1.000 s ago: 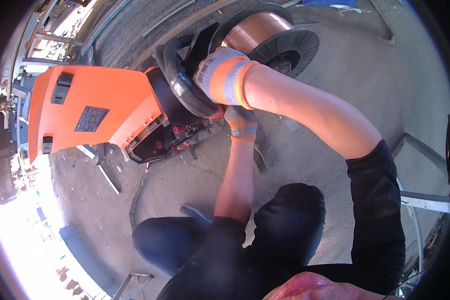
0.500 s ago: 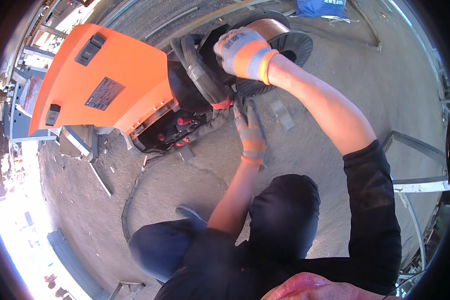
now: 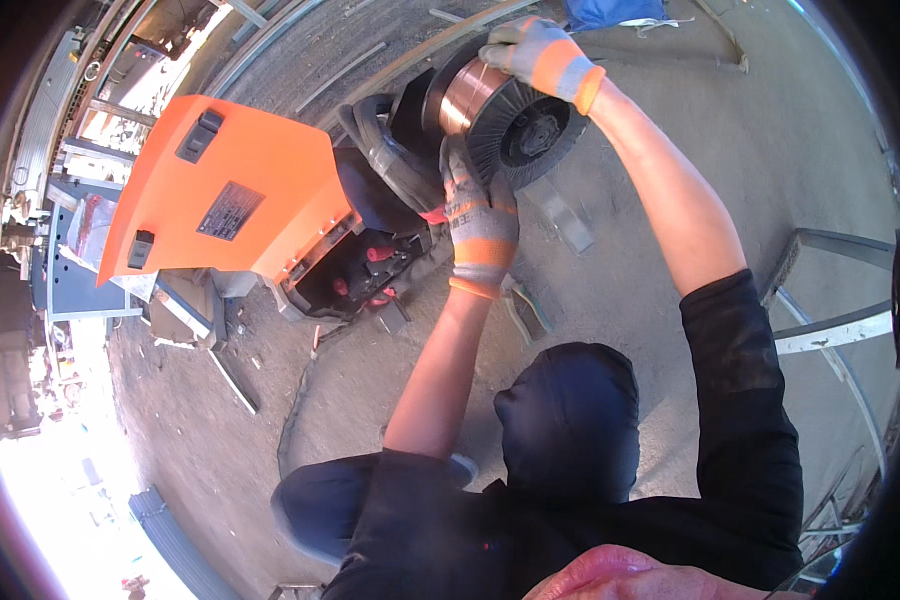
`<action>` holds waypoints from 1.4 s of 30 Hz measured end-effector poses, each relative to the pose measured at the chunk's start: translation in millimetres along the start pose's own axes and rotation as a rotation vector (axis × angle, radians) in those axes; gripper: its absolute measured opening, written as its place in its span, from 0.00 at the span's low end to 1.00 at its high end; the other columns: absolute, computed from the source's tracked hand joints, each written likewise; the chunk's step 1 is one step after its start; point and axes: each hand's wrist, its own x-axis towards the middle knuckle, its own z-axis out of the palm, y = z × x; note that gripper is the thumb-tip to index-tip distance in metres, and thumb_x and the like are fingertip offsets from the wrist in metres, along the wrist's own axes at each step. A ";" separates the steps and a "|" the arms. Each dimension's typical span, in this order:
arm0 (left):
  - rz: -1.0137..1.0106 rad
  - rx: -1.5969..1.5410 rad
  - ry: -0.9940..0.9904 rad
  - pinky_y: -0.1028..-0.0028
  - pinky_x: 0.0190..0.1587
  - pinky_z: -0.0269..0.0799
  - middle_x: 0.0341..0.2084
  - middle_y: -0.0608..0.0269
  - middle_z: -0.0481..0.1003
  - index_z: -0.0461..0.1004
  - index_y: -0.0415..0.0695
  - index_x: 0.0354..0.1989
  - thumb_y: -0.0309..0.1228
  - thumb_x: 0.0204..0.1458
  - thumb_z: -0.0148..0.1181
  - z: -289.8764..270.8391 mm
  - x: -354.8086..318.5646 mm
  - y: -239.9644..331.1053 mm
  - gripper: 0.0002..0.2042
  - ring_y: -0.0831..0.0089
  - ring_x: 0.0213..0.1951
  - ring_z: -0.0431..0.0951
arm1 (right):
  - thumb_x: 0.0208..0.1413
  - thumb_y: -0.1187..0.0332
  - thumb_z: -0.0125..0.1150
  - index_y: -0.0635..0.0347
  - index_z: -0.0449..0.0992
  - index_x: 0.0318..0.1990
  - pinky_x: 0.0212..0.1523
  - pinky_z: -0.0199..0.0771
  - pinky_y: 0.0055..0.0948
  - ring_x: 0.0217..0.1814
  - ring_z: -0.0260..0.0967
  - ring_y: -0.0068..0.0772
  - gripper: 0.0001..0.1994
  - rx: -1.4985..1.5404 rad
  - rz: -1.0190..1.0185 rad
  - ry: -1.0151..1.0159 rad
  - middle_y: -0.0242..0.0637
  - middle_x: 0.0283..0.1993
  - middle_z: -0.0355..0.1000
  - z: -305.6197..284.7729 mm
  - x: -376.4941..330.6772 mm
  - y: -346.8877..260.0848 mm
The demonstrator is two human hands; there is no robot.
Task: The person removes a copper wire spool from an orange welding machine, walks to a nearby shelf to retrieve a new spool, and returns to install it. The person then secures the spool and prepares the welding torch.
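Note:
A spool of copper-coloured wire (image 3: 467, 96) with black ribbed flanges stands tilted at the machine's far right end. My right hand (image 3: 545, 58), in a grey and orange glove, is closed over the top edge of its near flange. Lower down, my left hand (image 3: 482, 228), gloved alike, grips the spool's near side, fingers up against the wire and flange and thumb apart. Left of the spool is a machine with an orange cover (image 3: 265, 165), two black latches and a dark inside with red knobs (image 3: 378, 254). Thick black hoses (image 3: 395, 160) run beside the spool.
A metal piece (image 3: 567, 220) lies on the ground below the spool. Metal frames (image 3: 835, 340) stand at the right. A blue bag (image 3: 618, 12) lies at the far edge, and long metal bars (image 3: 340, 78) lie behind the machine. A dark cable (image 3: 295, 400) curves across the ground.
The spool has tipped and turned, showing more copper wire. My right hand has moved up and right onto its edge. My left hand has risen from the hoses' red band to the spool.

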 end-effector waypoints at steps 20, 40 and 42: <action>-0.076 -0.388 0.010 0.65 0.70 0.58 0.69 0.47 0.64 0.56 0.37 0.73 0.18 0.59 0.51 16.0 3.0 -22.5 0.31 0.59 0.68 0.65 | 0.60 0.61 0.69 0.59 0.82 0.32 0.31 0.60 0.26 0.26 0.60 0.22 0.11 1.188 0.984 0.251 0.28 0.27 0.71 11.2 -101.2 175.5; 0.304 0.223 -0.311 0.55 0.57 0.70 0.52 0.47 0.75 0.77 0.45 0.55 0.34 0.60 0.61 -3.3 109.2 9.8 0.16 0.47 0.55 0.74 | 0.65 0.69 0.58 0.55 0.80 0.40 0.28 0.73 0.30 0.28 0.75 0.29 0.05 1.621 0.831 0.443 0.34 0.32 0.79 15.9 -112.2 177.3; 0.588 0.458 -0.381 0.55 0.58 0.71 0.53 0.49 0.75 0.78 0.49 0.55 0.33 0.61 0.58 0.9 130.9 6.1 0.14 0.49 0.56 0.75 | 0.66 0.71 0.55 0.56 0.81 0.43 0.29 0.75 0.31 0.29 0.74 0.25 0.07 1.392 0.616 0.388 0.31 0.32 0.78 20.3 -112.9 179.2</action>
